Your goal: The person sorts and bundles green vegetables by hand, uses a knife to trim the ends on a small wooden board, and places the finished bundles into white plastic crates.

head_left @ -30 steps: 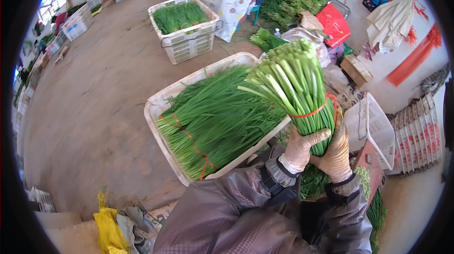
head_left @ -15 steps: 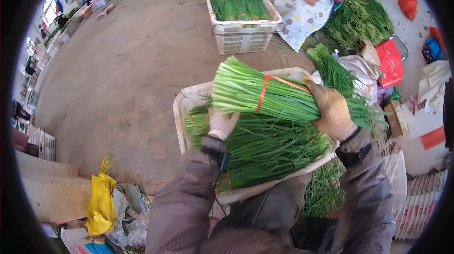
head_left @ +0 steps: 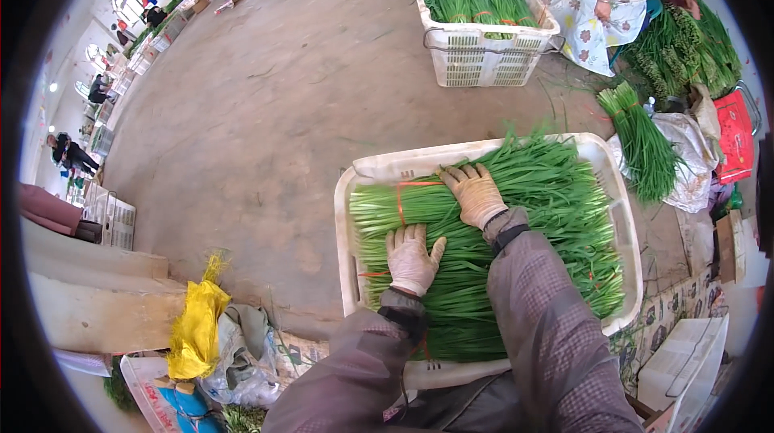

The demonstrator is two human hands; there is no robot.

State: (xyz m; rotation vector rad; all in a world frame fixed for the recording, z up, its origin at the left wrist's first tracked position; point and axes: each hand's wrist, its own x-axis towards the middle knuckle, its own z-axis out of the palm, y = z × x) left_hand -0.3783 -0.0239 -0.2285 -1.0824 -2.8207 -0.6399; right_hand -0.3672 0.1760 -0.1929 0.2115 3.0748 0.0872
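A bundle of garlic chives point(head_left: 419, 204), bound with an orange band, lies in a white plastic crate point(head_left: 347, 256) along its far side, pale stems pointing left. My gloved right hand point(head_left: 476, 193) rests on the leafy part just right of the band, fingers spread. Nearer to me, my gloved left hand point(head_left: 413, 260) presses flat on the chives below the same bundle, its fingers stretched out and the thumb apart. More garlic chives point(head_left: 556, 223) fill the crate, some with stem ends toward the right wall. Neither hand is closed around anything.
Farther off stands another white crate point(head_left: 488, 58) of chives, beside a seated person in a flowered apron point(head_left: 621, 18). A loose chive bundle point(head_left: 641, 143) lies on sacking at right. A yellow bag point(head_left: 197, 328) sits at lower left, near a pale ledge point(head_left: 105, 312).
The banded bundle has gone from being held above the crate down into it, on its far side. My right hand has opened from its grip. The view has shifted left.
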